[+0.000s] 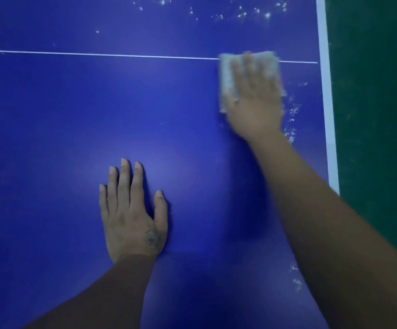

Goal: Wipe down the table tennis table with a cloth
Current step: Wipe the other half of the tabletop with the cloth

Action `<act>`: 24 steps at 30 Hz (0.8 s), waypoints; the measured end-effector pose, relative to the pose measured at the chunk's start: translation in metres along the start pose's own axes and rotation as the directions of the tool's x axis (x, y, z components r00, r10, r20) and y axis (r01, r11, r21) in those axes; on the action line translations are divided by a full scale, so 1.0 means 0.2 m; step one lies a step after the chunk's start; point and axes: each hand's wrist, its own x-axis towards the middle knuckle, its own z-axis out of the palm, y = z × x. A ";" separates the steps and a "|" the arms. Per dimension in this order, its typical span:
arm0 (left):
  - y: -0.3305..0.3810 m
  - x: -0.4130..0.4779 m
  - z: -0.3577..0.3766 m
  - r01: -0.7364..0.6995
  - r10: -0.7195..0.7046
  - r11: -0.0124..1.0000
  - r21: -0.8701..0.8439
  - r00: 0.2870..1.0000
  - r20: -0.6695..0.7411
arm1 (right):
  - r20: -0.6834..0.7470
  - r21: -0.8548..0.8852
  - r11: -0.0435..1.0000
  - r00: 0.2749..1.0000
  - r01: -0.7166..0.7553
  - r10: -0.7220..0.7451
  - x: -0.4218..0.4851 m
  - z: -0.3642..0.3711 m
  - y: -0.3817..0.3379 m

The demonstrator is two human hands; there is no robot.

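My right hand (pixel 255 100) lies flat on the cloth (pixel 226 77), with the fingers straight and spread, and presses it on the blue counter (pixel 50 115). The cloth is pale and folded. It sits on the thin white line (pixel 97 54) that crosses the counter, near the white edge stripe (pixel 326 91) on my right side. This hand and the cloth look a little blurred.

My left hand (pixel 131 214) holds nothing. It rests with the palm down and the fingers straight on the counter, nearer to me and well apart from the cloth.

I think the task is somewhere in the middle. The wide area around my left hand and to its left looks clean and smooth. What is left, as far as I can see, is this:

- white specks (pixel 240 14) on the far side of the thin line, near the top;
- a band of specks (pixel 292 124) between my right hand and the edge stripe;
- a few more marks (pixel 297 281) lower down, beside my right forearm.

Beyond the stripe I see only the green floor (pixel 377 115). The rest of the counter is outside the view, so I cannot judge it.
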 end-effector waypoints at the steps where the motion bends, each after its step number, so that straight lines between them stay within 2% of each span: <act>1: 0.00 0.00 0.00 -0.005 0.005 1.000 -0.004 1.000 -0.005 | -0.014 0.002 0.994 0.994 -0.112 0.112 0.00 0.00 0.14; 3: 0.00 0.00 0.00 -0.006 0.006 1.000 -0.005 1.000 -0.014 | -0.019 0.062 0.933 0.934 -0.355 0.357 -0.04 -0.03 0.36; 5: -0.01 -0.01 0.00 -0.004 0.004 1.000 -0.003 1.000 -0.018 | -0.006 0.112 0.869 0.874 -0.482 0.486 -0.09 -0.04 0.37; 7: -0.01 -0.01 0.00 -0.007 0.007 1.000 -0.007 1.000 -0.021 | -0.007 0.078 0.926 0.929 -0.369 0.371 -0.13 -0.03 0.23; 8: -0.01 -0.01 0.00 -0.008 0.008 1.000 -0.006 1.000 -0.023 | -0.004 0.071 0.966 0.968 -0.250 0.250 -0.15 -0.02 0.15; 10: -0.01 -0.01 0.00 -0.013 0.013 1.000 -0.004 1.000 -0.028 | 0.008 0.078 0.995 0.998 -0.060 0.060 -0.18 0.01 0.11; 11: -0.01 -0.01 0.01 -0.013 0.013 1.000 -0.001 0.999 -0.031 | 0.009 0.076 0.996 0.999 -0.053 0.052 -0.17 0.01 0.16; 12: -0.01 -0.01 0.01 -0.011 0.011 1.000 0.002 0.999 -0.032 | 0.003 0.065 0.991 0.994 -0.113 0.113 -0.15 0.01 0.23; 15: -0.01 -0.01 0.01 -0.005 0.005 1.000 0.003 0.999 -0.033 | 0.027 0.103 0.888 0.893 -0.449 0.449 -0.11 -0.03 0.43; 16: 0.00 -0.01 0.01 -0.004 0.005 1.000 0.003 0.999 -0.032 | 0.042 0.118 0.858 0.866 -0.500 0.499 -0.10 -0.04 0.42; 18: -0.01 -0.01 0.00 -0.005 0.006 1.000 0.006 1.000 -0.029 | 0.046 0.120 0.875 0.883 -0.470 0.468 -0.09 -0.05 0.28; 24: 0.00 -0.01 -0.01 0.007 -0.007 1.000 -0.004 1.000 -0.016 | 0.003 0.148 0.979 0.990 -0.141 0.143 -0.22 -0.01 -0.34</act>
